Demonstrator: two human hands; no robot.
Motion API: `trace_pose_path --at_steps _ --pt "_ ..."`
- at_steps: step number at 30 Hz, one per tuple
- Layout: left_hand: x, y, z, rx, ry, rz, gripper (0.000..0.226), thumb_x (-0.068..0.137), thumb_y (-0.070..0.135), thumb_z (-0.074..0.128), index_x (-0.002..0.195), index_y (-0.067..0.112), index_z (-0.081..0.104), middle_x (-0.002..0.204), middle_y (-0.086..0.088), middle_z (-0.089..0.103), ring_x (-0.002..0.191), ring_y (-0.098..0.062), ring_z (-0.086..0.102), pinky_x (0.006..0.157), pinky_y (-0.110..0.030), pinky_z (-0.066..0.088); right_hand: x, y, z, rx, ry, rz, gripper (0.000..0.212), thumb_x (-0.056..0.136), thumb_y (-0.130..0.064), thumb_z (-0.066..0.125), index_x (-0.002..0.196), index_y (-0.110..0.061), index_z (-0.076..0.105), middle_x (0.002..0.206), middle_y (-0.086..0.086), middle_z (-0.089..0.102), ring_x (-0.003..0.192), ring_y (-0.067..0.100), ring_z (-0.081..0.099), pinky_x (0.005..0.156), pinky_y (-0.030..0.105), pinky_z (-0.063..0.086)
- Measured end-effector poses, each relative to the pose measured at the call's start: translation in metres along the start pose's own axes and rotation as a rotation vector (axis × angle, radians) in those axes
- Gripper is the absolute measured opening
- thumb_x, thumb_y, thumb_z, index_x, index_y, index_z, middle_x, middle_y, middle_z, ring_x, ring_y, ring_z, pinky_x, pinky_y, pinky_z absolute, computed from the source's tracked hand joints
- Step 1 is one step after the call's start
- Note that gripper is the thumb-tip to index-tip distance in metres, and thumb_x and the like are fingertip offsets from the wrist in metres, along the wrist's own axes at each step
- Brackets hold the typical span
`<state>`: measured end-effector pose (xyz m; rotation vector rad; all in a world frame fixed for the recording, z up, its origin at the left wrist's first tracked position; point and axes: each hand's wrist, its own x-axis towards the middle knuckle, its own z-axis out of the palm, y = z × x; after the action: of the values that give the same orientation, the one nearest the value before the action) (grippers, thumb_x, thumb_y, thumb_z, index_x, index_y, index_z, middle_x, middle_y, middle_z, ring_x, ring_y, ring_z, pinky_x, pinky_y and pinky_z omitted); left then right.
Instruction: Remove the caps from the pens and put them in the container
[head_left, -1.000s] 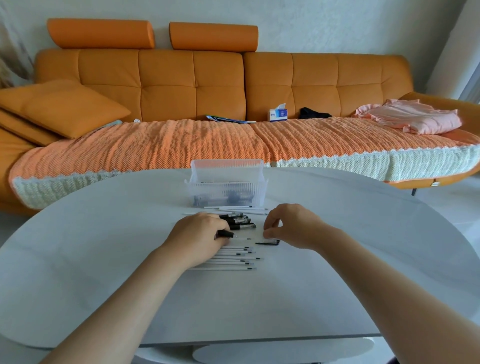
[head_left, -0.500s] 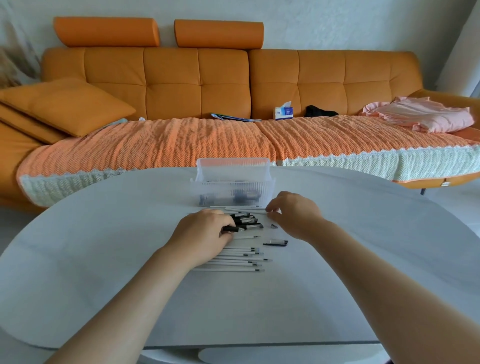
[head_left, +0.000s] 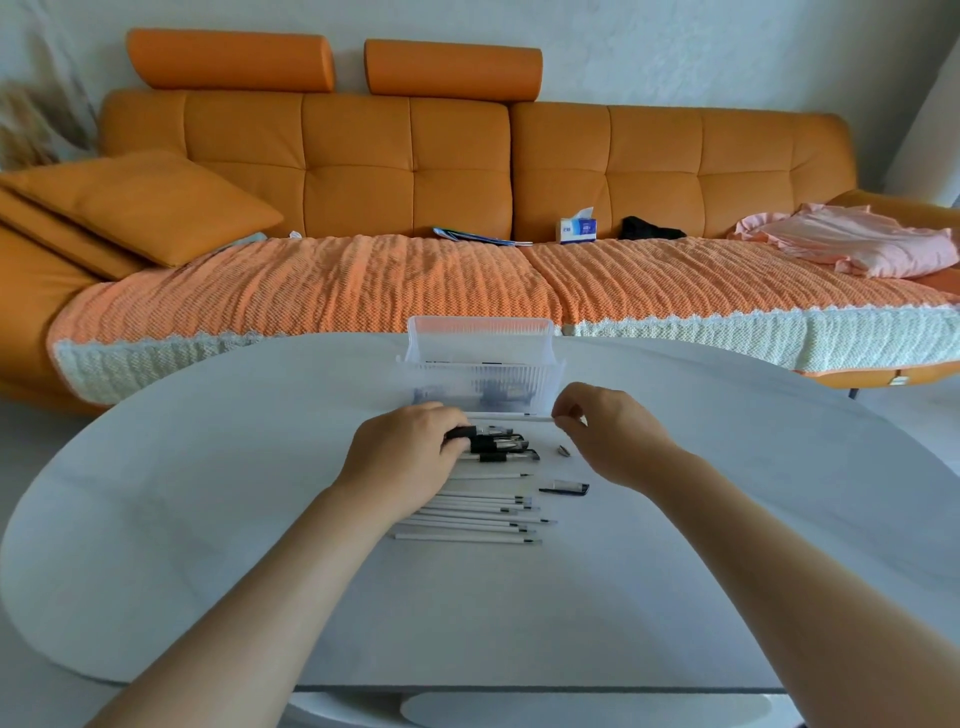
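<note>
Capped pens (head_left: 501, 446): black-topped heap, mid-worktop, just short of the container. Your left hand (head_left: 405, 457) rests on the heap's left end, fingers (head_left: 447, 418) curled round one black cap (head_left: 461, 432).
White pen (head_left: 498, 415): lies along the container's near wall. Your right hand (head_left: 613, 434) pinches its right end between thumb and forefinger.
Loose cap (head_left: 566, 488): flat on the worktop (head_left: 208, 519), right of the heap, apart from both hands.
Uncapped pens (head_left: 478, 517): white row, side by side, nearer you than the heap, partly under your left wrist.
Container (head_left: 480, 382): clear ribbed plastic, toward the far edge; dark contents too blurred to tell.
Sofa (head_left: 363, 171): orange, beyond the far edge.
</note>
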<state>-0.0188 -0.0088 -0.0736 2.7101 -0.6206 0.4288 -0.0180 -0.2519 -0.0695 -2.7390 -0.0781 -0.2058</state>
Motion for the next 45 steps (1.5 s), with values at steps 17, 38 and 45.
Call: trace_pose_path --at_steps 17,38,45 --pt "0.001 0.002 -0.003 -0.005 0.185 -0.005 0.014 0.095 0.038 0.054 0.097 0.029 0.064 0.089 0.012 0.065 0.080 -0.013 0.060 0.057 -0.027 0.043 -0.016 -0.018 -0.005 0.240 0.004 -0.104 0.025 0.101 -0.018 0.050 0.107 -0.026 0.073 0.094 -0.017 0.057 0.072 -0.005 0.051 0.064 0.012 0.036" --pt "0.002 -0.005 -0.003 -0.078 0.071 -0.117 0.021 0.102 0.033 0.041 0.111 0.036 0.060 0.103 0.018 0.062 0.091 -0.009 0.056 0.070 -0.028 0.045 -0.012 -0.017 -0.003 0.417 0.114 0.081 0.026 0.102 -0.016 0.045 0.100 -0.024 0.069 0.087 -0.003 0.066 0.058 0.012 0.054 0.058 0.025 0.043" --pt "0.001 -0.002 -0.004 -0.092 0.008 -0.101 0.022 0.103 0.029 0.034 0.108 0.036 0.054 0.086 0.014 0.056 0.079 -0.009 0.052 0.062 -0.026 0.040 -0.012 -0.015 -0.003 0.389 0.105 0.086 0.025 0.102 -0.016 0.046 0.096 -0.028 0.067 0.088 0.000 0.067 0.057 0.011 0.054 0.053 0.021 0.040"
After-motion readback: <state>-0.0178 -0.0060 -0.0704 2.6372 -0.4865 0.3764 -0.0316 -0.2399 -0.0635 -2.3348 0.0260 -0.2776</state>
